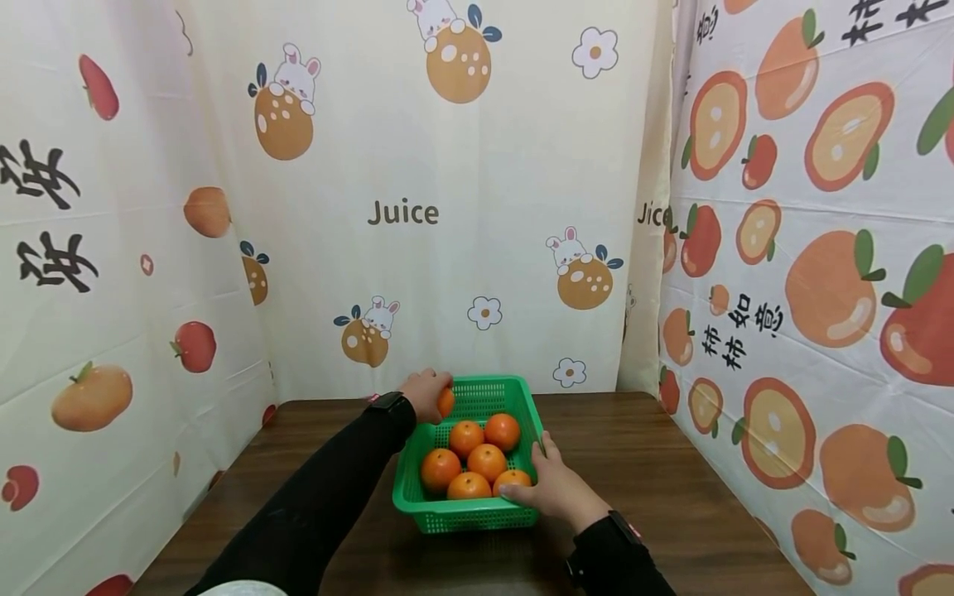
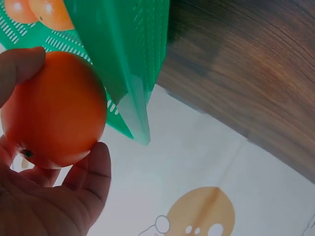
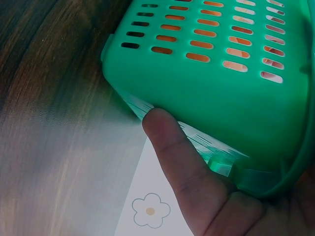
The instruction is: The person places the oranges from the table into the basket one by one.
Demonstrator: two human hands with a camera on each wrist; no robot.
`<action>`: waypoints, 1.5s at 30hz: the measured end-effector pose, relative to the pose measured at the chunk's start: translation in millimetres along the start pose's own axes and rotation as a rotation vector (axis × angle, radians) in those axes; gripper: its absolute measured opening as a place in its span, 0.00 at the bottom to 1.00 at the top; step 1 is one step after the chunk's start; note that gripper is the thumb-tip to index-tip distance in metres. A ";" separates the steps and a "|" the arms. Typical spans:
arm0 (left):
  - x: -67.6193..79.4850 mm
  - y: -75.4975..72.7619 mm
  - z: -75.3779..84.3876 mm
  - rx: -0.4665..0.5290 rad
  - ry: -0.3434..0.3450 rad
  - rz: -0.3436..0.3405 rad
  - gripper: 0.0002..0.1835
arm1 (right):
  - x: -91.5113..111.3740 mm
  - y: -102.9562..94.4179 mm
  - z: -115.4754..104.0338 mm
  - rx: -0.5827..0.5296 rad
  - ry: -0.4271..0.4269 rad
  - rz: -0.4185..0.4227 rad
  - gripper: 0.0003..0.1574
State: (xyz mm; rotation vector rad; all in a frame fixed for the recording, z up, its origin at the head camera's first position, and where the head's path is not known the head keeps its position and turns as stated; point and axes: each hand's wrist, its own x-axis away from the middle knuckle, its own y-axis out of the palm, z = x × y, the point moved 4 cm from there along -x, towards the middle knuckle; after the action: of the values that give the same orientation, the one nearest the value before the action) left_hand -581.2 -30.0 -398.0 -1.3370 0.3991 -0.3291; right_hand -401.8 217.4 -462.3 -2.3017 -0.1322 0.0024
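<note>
My left hand holds an orange over the far left side of a green plastic basket. In the left wrist view, the thumb and fingers curl round the fruit, and a small dark green stem spot shows. Several more oranges lie inside, mostly in the near half. My right hand grips the basket's right side, its thumb over the rim beside the near right fruit. One finger runs along the outer wall in the right wrist view; the hand's other fingers are largely hidden there.
The basket stands on a dark brown wooden table. Printed cloths hang around it: a cream one at the back, a white one at left and a fruit-patterned one at right. Each wrist wears a black band.
</note>
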 end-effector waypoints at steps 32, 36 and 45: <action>4.6 19.3 3.0 -0.185 0.157 -0.023 0.24 | 3.5 0.1 -2.5 -0.020 0.000 -0.006 0.71; 6.5 20.9 4.0 -0.190 0.132 -0.055 0.23 | 2.9 1.6 -1.6 -0.027 0.002 -0.008 0.72; 10.9 14.5 11.1 -0.175 0.085 -0.092 0.23 | 4.2 0.3 -3.4 -0.012 -0.005 0.002 0.72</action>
State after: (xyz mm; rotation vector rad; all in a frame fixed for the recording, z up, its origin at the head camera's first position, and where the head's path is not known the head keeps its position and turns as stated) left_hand -566.4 -22.3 -411.1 -1.5186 0.4463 -0.4368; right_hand -397.4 215.1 -460.0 -2.3144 -0.1329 0.0085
